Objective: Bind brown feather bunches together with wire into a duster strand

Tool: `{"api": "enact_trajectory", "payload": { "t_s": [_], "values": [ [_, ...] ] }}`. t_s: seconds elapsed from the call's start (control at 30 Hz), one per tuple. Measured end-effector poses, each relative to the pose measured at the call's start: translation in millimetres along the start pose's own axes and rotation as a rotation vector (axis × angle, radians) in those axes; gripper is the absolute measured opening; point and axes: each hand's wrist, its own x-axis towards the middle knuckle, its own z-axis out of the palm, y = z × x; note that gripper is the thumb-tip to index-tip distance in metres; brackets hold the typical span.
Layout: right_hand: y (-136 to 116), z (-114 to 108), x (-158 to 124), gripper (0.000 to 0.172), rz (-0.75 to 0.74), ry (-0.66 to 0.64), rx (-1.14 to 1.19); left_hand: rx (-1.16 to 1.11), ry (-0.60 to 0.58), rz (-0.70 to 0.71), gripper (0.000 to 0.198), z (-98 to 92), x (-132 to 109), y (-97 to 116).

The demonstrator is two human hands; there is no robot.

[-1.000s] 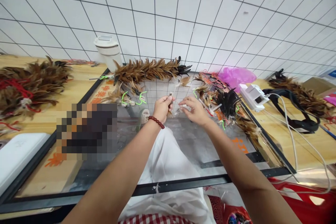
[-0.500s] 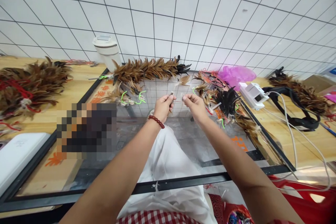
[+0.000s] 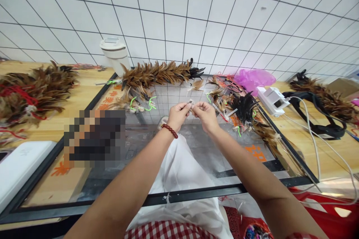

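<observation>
My left hand [image 3: 178, 115], with a beaded bracelet [image 3: 169, 130] at the wrist, pinches a tiny pale piece [image 3: 191, 101] between thumb and fingertip. Against it, my right hand [image 3: 205, 115] is also closed in a pinch, the fingertips of both hands meeting. What the piece is, and what my right fingers grip, is too small to make out. Just beyond the hands a small loose brown feather [image 3: 197, 85] lies on the glass top [image 3: 168, 95]. Farther back runs a long brown feather bundle [image 3: 159, 73] with dark tips.
Green-tied feather tufts [image 3: 137, 106] lie to the left, a black feather tuft [image 3: 243, 106] to the right. A white lidded container [image 3: 114, 55], a pink plastic bag [image 3: 255, 80], a white device [image 3: 273, 101] with cables and a black strap [image 3: 316, 117] stand around the black frame [image 3: 193, 195].
My two hands have come together; a gap between their fingertips has closed. The view has shifted slightly, and the feathers and other things on the table lie as before.
</observation>
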Motion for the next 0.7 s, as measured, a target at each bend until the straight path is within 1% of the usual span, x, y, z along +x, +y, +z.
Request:
{"api": "enact_trajectory", "payload": {
  "t_s": [0.13,0.23,0.3,0.33,0.4,0.5,0.57,0.63,0.7],
  "values": [
    [3.1,-1.4,1.6,0.037,-0.052,0.034,-0.095,-0.014,0.01,-0.028,0.026,-0.6,-0.3,0.5],
    [3.7,-4.4,1.7,0.041,-0.129,-0.025,-0.144,-0.052,0.034,-0.029,0.026,-2.2,-0.4,0.2],
    [2.9,-7.1,1.4,0.044,-0.162,-0.085,-0.143,-0.069,0.023,-0.043,0.026,-2.7,-1.7,0.3],
    [2.2,-8.6,1.3,0.045,-0.173,-0.117,-0.138,-0.065,0.001,-0.059,0.027,-2.7,-2.8,0.5],
    [0.6,-12.1,1.5,0.045,-0.173,-0.195,-0.125,-0.054,-0.091,-0.083,0.03,-2.3,-5.5,1.3],
    [-1.1,-18.0,2.6,0.036,-0.13,-0.28,-0.09,-0.049,-0.247,-0.125,0.032,-1.6,-9.4,3.3],
    [-1.5,-21.7,3.5,0.028,-0.122,-0.282,-0.068,-0.039,-0.313,-0.163,0.032,-1.6,-11.5,4.8],
    [-1.7,-24.2,4.1,0.022,-0.141,-0.267,-0.047,-0.021,-0.337,-0.172,0.032,-1.3,-13.1,6.1],
    [-1.8,-24.7,4.5,0.021,-0.158,-0.239,-0.049,0.003,-0.354,-0.151,0.033,-0.4,-14.6,6.3]
  ]
}}
